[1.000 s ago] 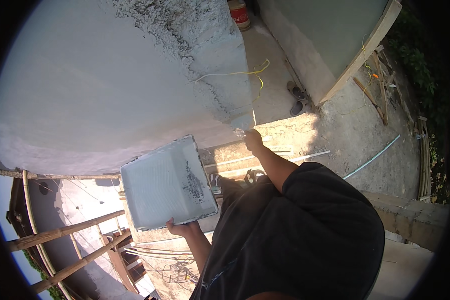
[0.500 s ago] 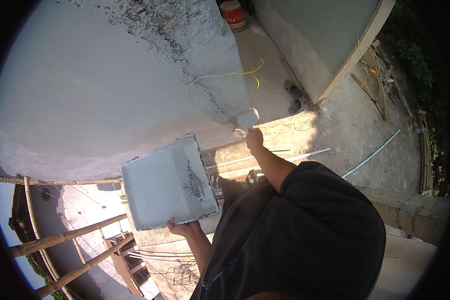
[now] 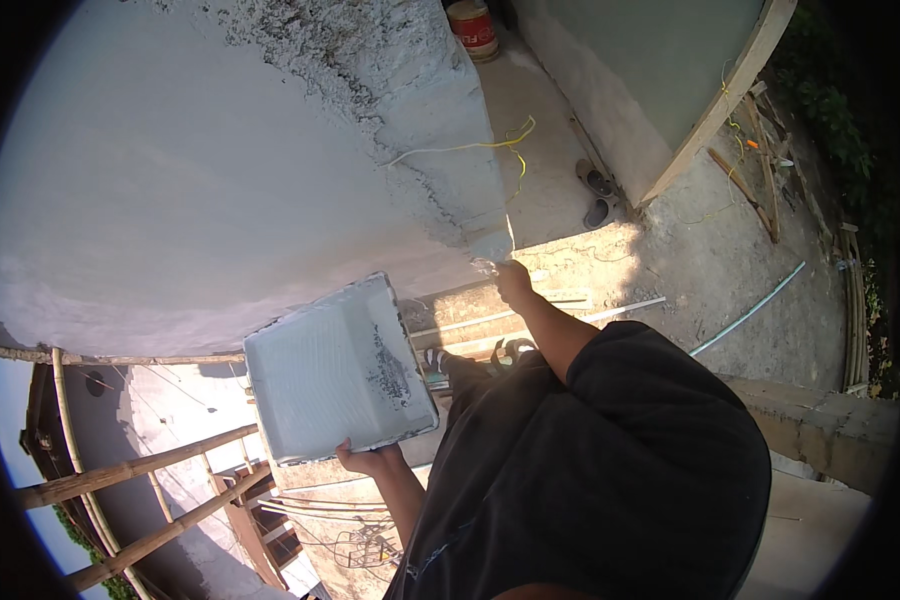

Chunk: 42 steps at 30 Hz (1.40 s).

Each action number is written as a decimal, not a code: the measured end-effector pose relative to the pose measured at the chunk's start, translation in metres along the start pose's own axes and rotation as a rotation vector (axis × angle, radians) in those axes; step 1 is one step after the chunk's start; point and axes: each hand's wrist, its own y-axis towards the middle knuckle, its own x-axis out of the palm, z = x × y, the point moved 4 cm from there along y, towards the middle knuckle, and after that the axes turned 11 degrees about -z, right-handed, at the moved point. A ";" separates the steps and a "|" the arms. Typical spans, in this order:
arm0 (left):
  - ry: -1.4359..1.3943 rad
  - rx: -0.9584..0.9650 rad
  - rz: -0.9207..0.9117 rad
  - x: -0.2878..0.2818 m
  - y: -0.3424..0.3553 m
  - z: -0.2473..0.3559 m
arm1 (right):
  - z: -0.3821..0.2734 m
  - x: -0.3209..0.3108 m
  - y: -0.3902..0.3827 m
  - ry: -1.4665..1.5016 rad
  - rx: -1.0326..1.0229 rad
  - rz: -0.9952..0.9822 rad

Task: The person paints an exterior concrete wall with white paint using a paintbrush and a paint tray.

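Observation:
My left hand (image 3: 370,459) grips the near edge of a wide paint tray (image 3: 320,375), thumb over the rim. The tray holds pale blue-white paint, with a dark speckled patch along its right side. My right hand (image 3: 513,283) is closed around the handle of a paint roller (image 3: 492,246). The roller's pale head is against the lower right end of the painted wall (image 3: 220,190), near its corner, and nearly blends into it. My fingers hide most of the handle.
Yellow wire (image 3: 515,142) sticks out of the wall. Beyond it are a red-and-white bucket (image 3: 473,30) and dark clogs (image 3: 595,195). Bamboo poles (image 3: 140,467) cross at lower left. A pale blue pipe (image 3: 750,308) and wood scraps (image 3: 745,190) lie at right.
The roller head has moved from just off the wall's corner onto the wall end, and my right hand has shifted slightly down. The tray stays in my left hand, almost unmoved.

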 end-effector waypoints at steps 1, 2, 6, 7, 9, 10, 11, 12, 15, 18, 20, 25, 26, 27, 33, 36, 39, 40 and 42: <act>0.002 -0.004 0.002 0.000 0.000 0.000 | -0.002 -0.002 0.001 -0.015 -0.008 -0.014; 0.001 -0.007 0.003 0.000 0.000 -0.002 | -0.003 -0.004 0.002 -0.030 -0.016 -0.028; 0.003 -0.031 -0.023 0.000 0.005 -0.004 | 0.016 -0.042 0.041 -0.272 -0.281 0.330; -0.012 -0.018 -0.020 -0.006 0.006 -0.003 | 0.008 -0.035 0.031 -0.277 -0.279 0.314; -0.008 -0.010 -0.007 -0.001 0.003 -0.004 | -0.005 -0.016 0.000 -0.015 0.090 -0.100; -0.003 -0.007 0.004 0.001 0.001 -0.004 | -0.003 -0.015 0.004 -0.018 0.089 -0.104; -0.007 0.000 0.007 -0.001 0.000 -0.004 | -0.003 -0.017 0.011 -0.018 -0.030 0.007; -0.010 0.002 0.003 -0.002 0.000 -0.004 | -0.006 -0.018 0.012 -0.013 -0.148 0.118; -0.006 -0.024 -0.024 0.003 0.001 -0.005 | 0.037 -0.079 0.084 -0.110 -0.223 0.347; 0.010 -0.068 -0.047 0.017 0.006 -0.013 | 0.059 -0.124 0.113 0.453 -0.306 0.448; 0.024 -0.056 -0.029 0.015 0.004 -0.012 | 0.044 -0.111 0.108 0.817 -0.200 0.039; 0.022 -0.025 0.001 0.011 -0.002 -0.008 | -0.032 -0.044 0.004 0.170 -0.006 0.017; 0.024 -0.034 -0.005 0.012 0.000 -0.010 | -0.033 -0.051 -0.001 0.124 0.019 -0.033; 0.026 -0.047 -0.009 0.013 0.001 -0.012 | -0.035 -0.056 -0.008 0.102 0.041 -0.066; 0.032 -0.065 -0.037 0.012 0.011 -0.021 | -0.042 -0.038 -0.021 -0.014 0.013 -0.188; 0.029 -0.067 -0.038 0.018 0.008 -0.024 | -0.046 -0.014 -0.031 0.008 0.038 -0.323; 0.024 -0.073 -0.035 0.016 0.010 -0.026 | -0.031 -0.022 -0.012 0.031 0.118 -0.384; 0.022 -0.069 -0.036 0.013 0.011 -0.025 | -0.029 -0.024 -0.011 -0.030 0.176 -0.377; 0.019 -0.066 -0.029 0.011 0.009 -0.025 | -0.024 -0.023 -0.007 -0.093 0.235 -0.371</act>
